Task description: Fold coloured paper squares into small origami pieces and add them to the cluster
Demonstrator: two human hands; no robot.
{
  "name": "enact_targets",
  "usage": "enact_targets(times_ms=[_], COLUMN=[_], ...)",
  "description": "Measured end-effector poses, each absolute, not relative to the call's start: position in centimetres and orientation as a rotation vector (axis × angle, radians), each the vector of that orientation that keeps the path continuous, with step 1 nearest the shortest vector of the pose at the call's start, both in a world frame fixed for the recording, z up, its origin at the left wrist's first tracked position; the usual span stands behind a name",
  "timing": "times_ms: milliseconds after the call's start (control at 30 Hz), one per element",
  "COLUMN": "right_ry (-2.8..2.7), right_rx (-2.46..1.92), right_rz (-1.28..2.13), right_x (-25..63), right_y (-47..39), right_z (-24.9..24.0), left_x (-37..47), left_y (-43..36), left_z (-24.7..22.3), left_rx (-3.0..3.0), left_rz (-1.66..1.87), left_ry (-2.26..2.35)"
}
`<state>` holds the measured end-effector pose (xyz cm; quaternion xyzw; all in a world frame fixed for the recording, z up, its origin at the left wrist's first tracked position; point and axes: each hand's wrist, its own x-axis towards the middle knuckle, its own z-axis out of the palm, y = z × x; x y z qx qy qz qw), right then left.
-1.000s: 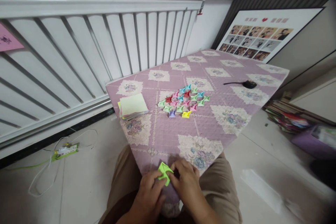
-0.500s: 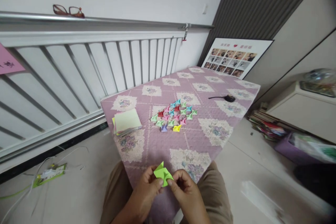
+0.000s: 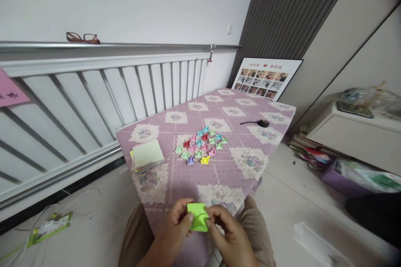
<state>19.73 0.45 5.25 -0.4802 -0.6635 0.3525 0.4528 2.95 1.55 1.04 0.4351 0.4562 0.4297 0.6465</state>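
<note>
A lime green folded paper point(image 3: 198, 217), now nearly square in outline, is held between both hands at the table's near edge. My left hand point(image 3: 178, 225) pinches its left side, thumb on top. On the right side, my right hand point(image 3: 225, 229) grips the edge between thumb and fingers. Beyond the hands, several small folded paper pieces point(image 3: 204, 160) in green, pink, red, blue, purple and yellow stand grouped on the cloth. To their left lies a stack of square paper sheets point(image 3: 148, 154), pale yellow on top.
A floral pink tablecloth point(image 3: 219, 171) covers the table. A dark round object with a thin handle point(image 3: 263, 123) lies towards the right. Behind are a white radiator point(image 3: 140, 87), glasses point(image 3: 83, 37) on the pipe and a photo board point(image 3: 266, 78).
The green paper has gone from a shape with a raised pointed flap to a flatter, squarish one, still in both hands. The camera view has tilted upward and shifted slightly.
</note>
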Motion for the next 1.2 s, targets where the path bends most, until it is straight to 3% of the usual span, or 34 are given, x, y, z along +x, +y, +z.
enact_targets(times_ms=[267, 567, 1000, 1200], right_ry=[-1.690, -1.679, -2.021, -2.022], right_rx=[-1.200, -1.235, -1.093, -1.104], right_rz=[0.565, 0.405, 0.021, 0.020], right_x=[19.6, 20.0, 19.7, 20.1], right_y=[0.1, -0.1, -0.2, 0.0], right_z=[5.3, 5.3, 4.7, 4.8], left_x=[3.5, 2.3, 4.1, 4.1], left_y=[0.7, 0.1, 0.1, 0.0], left_z=[3.0, 1.5, 5.4, 6.3], left_rx=[0.971, 1.314, 0.784, 0.700], left_rz=[1.120, 0.977, 1.030, 1.008], left_ry=[1.067, 1.138, 1.083, 1.063])
